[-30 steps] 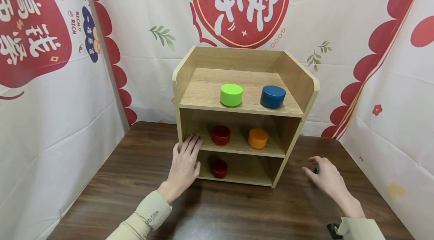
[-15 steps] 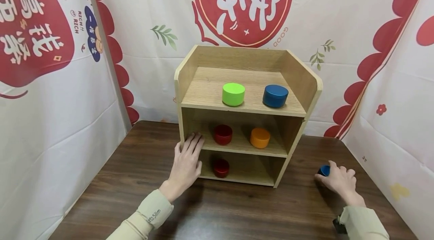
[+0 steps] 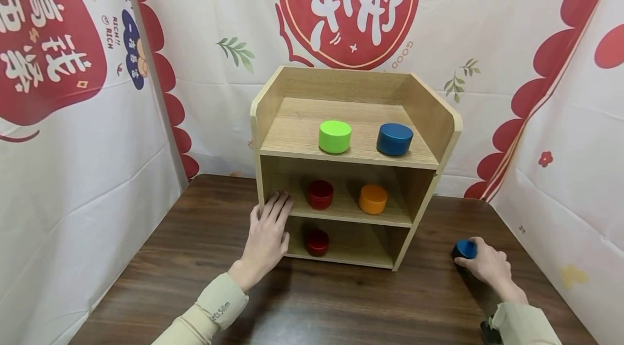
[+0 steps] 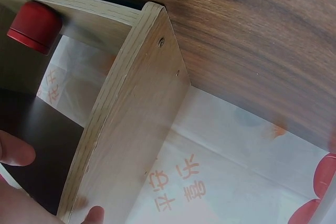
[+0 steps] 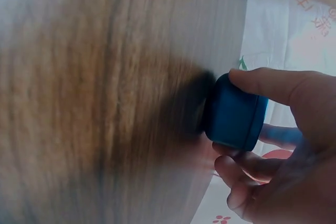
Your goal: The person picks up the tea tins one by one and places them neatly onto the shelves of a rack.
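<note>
My right hand (image 3: 489,266) holds a round blue tin (image 3: 464,249) right of the shelf, at the table's right side. In the right wrist view, thumb and fingers grip the tin (image 5: 233,114) from opposite sides; whether it touches the table is unclear. My left hand (image 3: 265,234) grips the front edge of the wooden shelf's left side panel (image 4: 118,103), digits on both faces. On the shelf's top board (image 3: 292,123) stand a green tin (image 3: 335,137) and another blue tin (image 3: 394,139). The middle level bears a red tin (image 3: 320,195) and an orange tin (image 3: 372,199); below sits another red tin (image 3: 317,242).
The shelf stands on a dark wood-grain table (image 3: 195,242). Printed white cloth (image 3: 209,117) hangs behind the table and along both sides. The right side cloth (image 3: 575,171) comes close to my right hand.
My right hand first shifted right and came round the blue tin, which now shows more. Since then, hand and tin have edged slightly nearer. My left hand stays on the shelf's side panel.
</note>
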`<state>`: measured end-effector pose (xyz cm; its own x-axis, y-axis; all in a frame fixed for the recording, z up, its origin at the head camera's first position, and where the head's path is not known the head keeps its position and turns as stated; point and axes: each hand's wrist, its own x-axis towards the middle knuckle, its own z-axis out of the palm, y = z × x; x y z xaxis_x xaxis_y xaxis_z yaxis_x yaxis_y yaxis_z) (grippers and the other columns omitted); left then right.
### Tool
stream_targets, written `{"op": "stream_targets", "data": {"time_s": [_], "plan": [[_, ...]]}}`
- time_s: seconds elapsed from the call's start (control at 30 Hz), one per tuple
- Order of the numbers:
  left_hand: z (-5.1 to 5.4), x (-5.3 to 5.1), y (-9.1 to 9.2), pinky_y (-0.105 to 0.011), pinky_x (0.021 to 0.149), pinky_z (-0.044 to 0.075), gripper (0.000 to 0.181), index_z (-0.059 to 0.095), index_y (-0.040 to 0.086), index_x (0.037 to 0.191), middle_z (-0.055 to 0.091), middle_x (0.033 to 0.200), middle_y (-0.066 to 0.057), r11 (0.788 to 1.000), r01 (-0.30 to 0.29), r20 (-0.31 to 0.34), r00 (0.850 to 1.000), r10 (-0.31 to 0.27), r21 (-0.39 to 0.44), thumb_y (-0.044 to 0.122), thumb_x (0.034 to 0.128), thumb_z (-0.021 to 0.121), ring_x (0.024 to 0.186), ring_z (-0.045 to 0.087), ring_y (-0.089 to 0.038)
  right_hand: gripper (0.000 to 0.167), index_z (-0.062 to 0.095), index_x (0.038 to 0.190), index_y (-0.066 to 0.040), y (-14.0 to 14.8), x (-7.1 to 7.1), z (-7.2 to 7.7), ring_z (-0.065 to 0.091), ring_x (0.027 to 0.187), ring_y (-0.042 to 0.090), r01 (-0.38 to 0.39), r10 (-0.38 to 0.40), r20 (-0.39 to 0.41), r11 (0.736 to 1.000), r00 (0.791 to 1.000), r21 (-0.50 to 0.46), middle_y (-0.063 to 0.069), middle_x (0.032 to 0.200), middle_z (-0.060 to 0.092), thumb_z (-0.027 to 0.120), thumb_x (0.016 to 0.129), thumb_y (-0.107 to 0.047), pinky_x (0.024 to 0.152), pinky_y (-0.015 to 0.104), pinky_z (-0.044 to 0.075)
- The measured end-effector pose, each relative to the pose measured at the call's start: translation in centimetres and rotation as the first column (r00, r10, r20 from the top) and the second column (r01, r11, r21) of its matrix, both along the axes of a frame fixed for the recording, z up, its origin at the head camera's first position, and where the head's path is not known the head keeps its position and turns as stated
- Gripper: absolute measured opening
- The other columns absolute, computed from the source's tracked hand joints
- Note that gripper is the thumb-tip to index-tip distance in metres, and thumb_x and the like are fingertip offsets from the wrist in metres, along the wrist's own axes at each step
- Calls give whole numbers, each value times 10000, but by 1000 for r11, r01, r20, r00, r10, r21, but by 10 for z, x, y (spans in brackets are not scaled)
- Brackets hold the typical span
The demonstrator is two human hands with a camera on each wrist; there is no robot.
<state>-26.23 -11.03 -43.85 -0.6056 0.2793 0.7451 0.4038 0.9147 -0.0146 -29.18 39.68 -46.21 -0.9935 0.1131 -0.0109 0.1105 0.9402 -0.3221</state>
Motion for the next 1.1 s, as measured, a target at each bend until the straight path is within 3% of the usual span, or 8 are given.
{"op": "stream_targets", "data": {"time_s": [0.33,0.67,1.1], "plan": [[0,-1,0,-556,968,372,759,488,84,1400,488,1453,-83,1000,3,-7,1000,-3,0,71,679,724,1362,435,-257,799,429,1280,82,-24,13,3,530,927,571,-94,94,-79,996,992,4,414,1153,543,730,779,-463,697,598,454],[-2,1,0,-552,984,355,758,467,91,1417,465,1471,-75,1000,-3,27,1000,3,3,77,701,716,1375,414,-251,703,511,1220,44,-66,37,14,632,910,447,-236,224,-197,971,954,-39,315,1099,620,810,719,-347,695,536,518],[-2,1,0,-556,987,355,757,476,88,1408,472,1465,-77,1000,0,27,1000,0,6,83,696,732,1375,411,-252,617,574,1153,-75,-114,72,33,631,886,254,-353,331,-207,932,921,-79,139,1060,670,857,665,-324,709,439,536]]}}
